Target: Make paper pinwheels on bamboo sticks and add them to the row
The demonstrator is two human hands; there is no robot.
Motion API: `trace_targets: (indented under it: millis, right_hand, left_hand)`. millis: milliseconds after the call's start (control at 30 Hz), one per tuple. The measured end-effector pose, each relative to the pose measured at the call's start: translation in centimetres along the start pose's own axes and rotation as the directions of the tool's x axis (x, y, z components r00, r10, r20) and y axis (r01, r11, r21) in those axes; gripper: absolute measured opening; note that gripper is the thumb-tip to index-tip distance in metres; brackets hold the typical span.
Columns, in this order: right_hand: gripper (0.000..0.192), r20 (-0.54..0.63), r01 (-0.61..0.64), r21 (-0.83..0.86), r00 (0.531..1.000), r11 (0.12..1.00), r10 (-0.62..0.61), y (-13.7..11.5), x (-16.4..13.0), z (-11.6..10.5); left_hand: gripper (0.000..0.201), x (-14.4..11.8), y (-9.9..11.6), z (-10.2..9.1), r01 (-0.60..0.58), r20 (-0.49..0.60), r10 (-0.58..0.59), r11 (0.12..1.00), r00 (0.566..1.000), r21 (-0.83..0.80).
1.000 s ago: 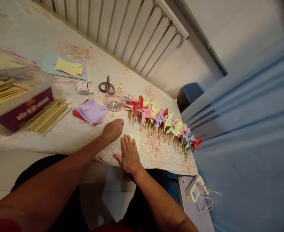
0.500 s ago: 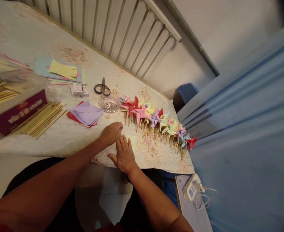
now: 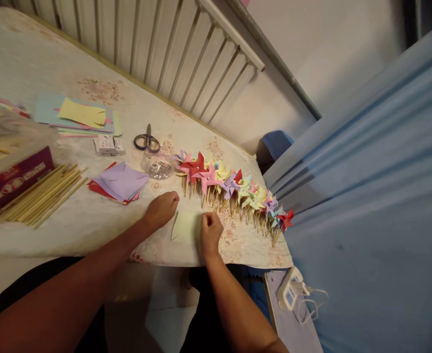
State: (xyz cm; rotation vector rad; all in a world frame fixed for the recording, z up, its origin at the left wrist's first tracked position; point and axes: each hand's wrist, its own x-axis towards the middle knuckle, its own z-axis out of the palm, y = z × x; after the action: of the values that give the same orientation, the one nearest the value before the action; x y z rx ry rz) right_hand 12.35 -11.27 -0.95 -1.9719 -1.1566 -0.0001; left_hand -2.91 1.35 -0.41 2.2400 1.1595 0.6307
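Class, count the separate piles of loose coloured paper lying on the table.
2. A pastel pile lies at the far left near the radiator; a purple-and-red pile sits beside the sticks. More may be hidden beyond the left edge.

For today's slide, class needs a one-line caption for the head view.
Two hands, left hand and right hand, press a pale yellow paper square beside a row of paper pinwheels.

A home craft corner is shown by a flowered tablecloth (image 3: 72, 215), a wall radiator (image 3: 157, 54), and paper pinwheels (image 3: 234, 189) laid out.
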Motion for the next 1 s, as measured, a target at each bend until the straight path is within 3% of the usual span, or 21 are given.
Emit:
trace_targets:
  millis: [67, 200, 633, 1000]
  right_hand:
    - [0.021, -0.051, -0.119, 0.003, 0.992, 0.993, 0.119, 0.3, 2.7, 0.8]
    - [0.015, -0.048, -0.171, -0.018, 0.984, 0.985, 0.17, 0.8, 5.1, 2.7]
    - [0.015, -0.065, -0.242, -0.136, 0.97, 0.961, 0.235, 0.7, 6.1, 4.4]
    - [0.019, -0.109, -0.2, -0.075, 0.975, 0.977, 0.192, 0.3, 6.0, 4.5]
  left_hand:
    - [0.02, 0.0, 0.1, -0.2, 0.014, 0.015, -0.014, 1.0, 1.0, 0.01]
    - [0.021, 0.1, 0.2, -0.4, 0.022, 0.027, -0.023, 1.0, 0.999, 0.018]
    - [0.017, 0.2, -0.4, -0.2, 0.034, 0.056, -0.032, 0.999, 0.998, -0.033]
    - [0.018, 0.4, -0.7, 0.1, 0.028, 0.062, -0.024, 0.998, 0.998, -0.051]
